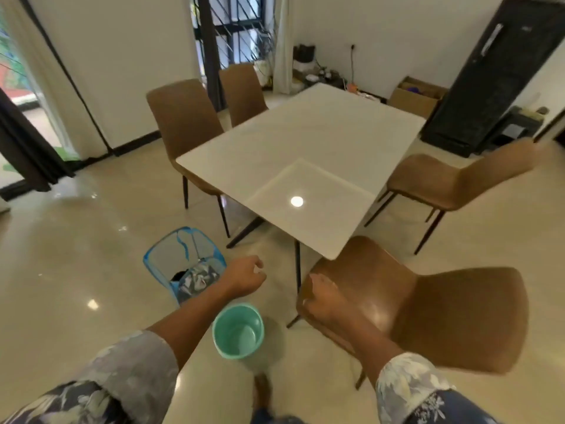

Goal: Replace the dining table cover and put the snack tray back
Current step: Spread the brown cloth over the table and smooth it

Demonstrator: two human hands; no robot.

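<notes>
The dining table (pixel 305 142) has a bare white glossy top, with no cover or snack tray on it. A blue mesh hamper (pixel 183 264) stands on the floor left of the table's near corner, with patterned cloth (pixel 197 278) bundled inside. My left hand (pixel 244 275) hovers just right of the hamper, fingers curled and holding nothing. My right hand (pixel 321 298) rests over the front edge of the nearest brown chair (pixel 412 310); its fingers look loosely spread.
Several brown chairs surround the table: two (pixel 186 117) at the left and one (pixel 452 182) at the right. A teal bin (pixel 238 330) stands on the floor between my arms. A black cabinet (pixel 501 75) and a cardboard box (pixel 415 96) line the far wall.
</notes>
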